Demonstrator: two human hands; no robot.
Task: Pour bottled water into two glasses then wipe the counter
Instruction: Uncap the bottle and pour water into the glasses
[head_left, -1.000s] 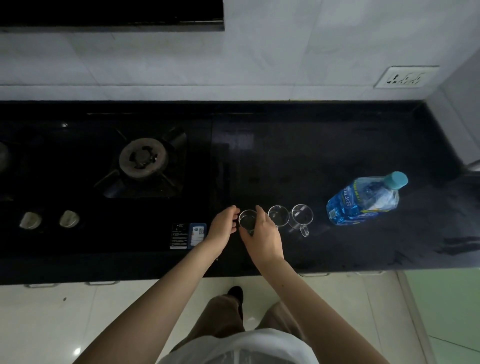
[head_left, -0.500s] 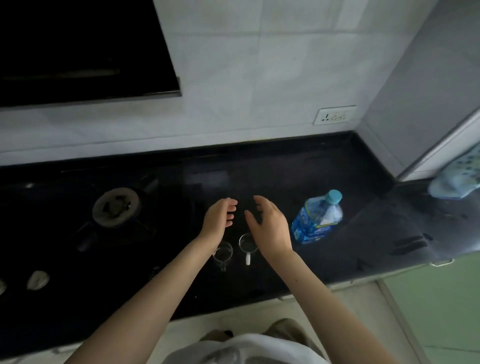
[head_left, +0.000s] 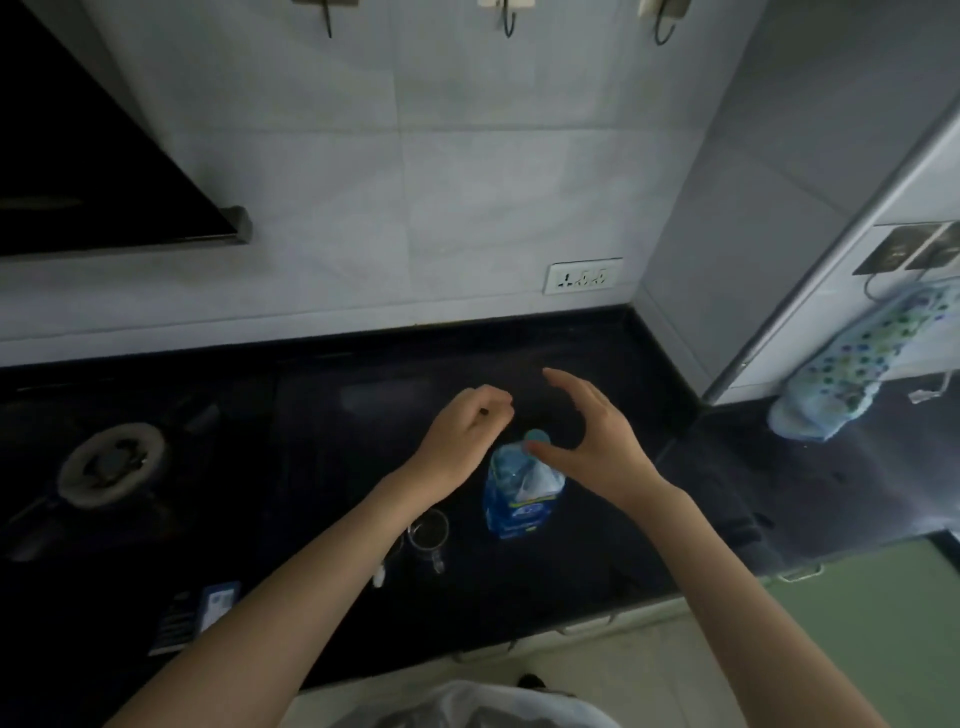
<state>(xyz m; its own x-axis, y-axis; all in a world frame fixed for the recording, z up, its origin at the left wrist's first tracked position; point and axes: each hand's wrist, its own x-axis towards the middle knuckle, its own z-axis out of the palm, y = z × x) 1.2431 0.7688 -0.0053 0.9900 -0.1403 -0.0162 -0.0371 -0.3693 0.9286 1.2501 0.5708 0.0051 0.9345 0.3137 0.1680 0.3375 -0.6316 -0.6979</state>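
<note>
Water bottle (head_left: 519, 493) upright on the black counter (head_left: 597, 561), both hands above it.

Its long axis runs vertically, teal cap (head_left: 536, 439) up, midway between the counter's front and back edges. The right hand (head_left: 592, 447) hovers wide, fingers relaxed, thumb covering part of the cap; the left hand (head_left: 462, 436) is loosely curled, holding nothing. One glass (head_left: 427, 530) stands nearer the front edge; the other glass (head_left: 389, 558) is mostly hidden behind the left forearm. A burner (head_left: 111, 462) sits leftward.

The right hand (head_left: 597, 441) hides part of the bottle (head_left: 514, 499) neck. The left forearm covers most of one glass (head_left: 387, 558); only its handle shows. Motion blur softens both hands, so the left hand (head_left: 457, 441) fingers are unclear. The stove (head_left: 111, 462) is cut off at the frame's left edge.
</note>
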